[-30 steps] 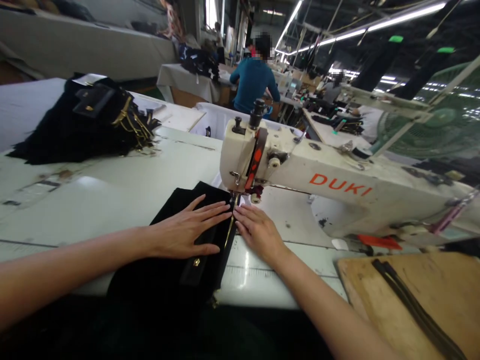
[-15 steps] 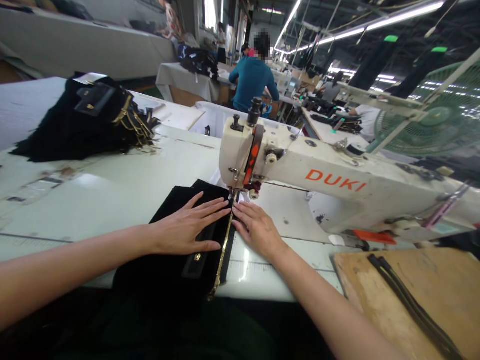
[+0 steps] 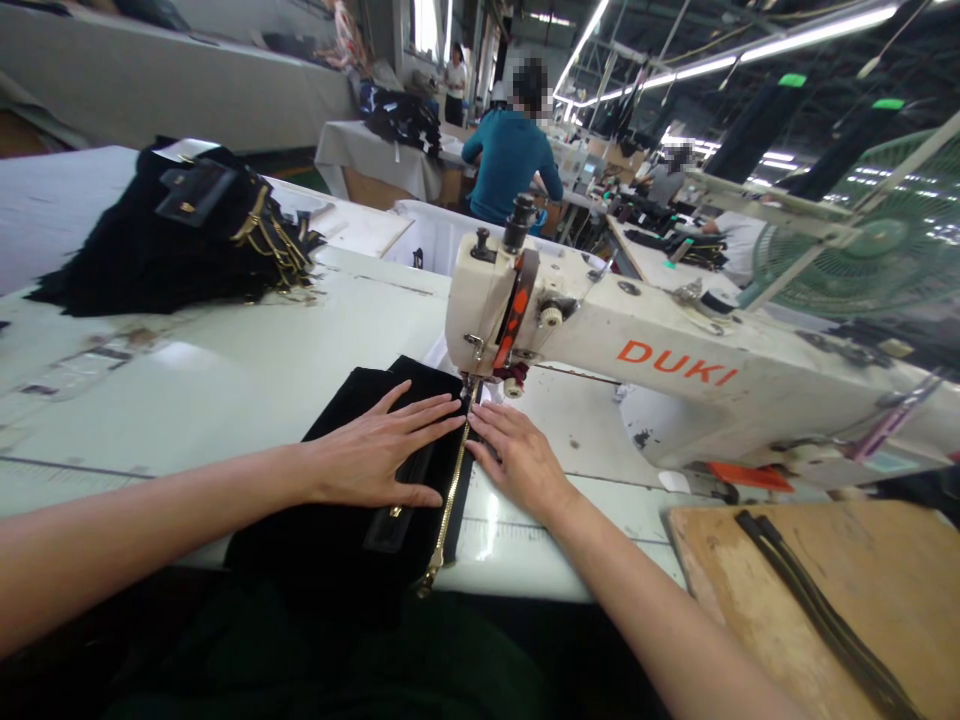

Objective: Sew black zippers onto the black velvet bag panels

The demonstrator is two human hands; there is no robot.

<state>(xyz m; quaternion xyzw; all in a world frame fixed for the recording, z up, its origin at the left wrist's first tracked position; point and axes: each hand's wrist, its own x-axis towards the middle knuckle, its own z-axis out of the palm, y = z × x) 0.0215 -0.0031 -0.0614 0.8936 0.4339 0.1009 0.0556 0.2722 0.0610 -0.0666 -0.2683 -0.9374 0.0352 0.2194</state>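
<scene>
My left hand lies flat with fingers spread on a black fabric piece, which has a dark tab with a small gold fitting. Along the fabric's right edge runs a gold-toothed zipper, its pull hanging at the table's front edge. My right hand rests on the zipper's right side, fingers stretched forward and thumb apart. Both hands' fingertips are close in front of the presser foot of a white sewing machine. The zipper's far end passes under the foot; the needle is too small to make out.
A pile of black pieces with gold zippers lies at the table's back left. On the right, a wooden board holds dark zipper strips. A green fan stands behind the machine. A person in teal sits farther back.
The view has shifted slightly, so the machine appears a little farther right. Both hands keep nearly the same place on the fabric and zipper.
</scene>
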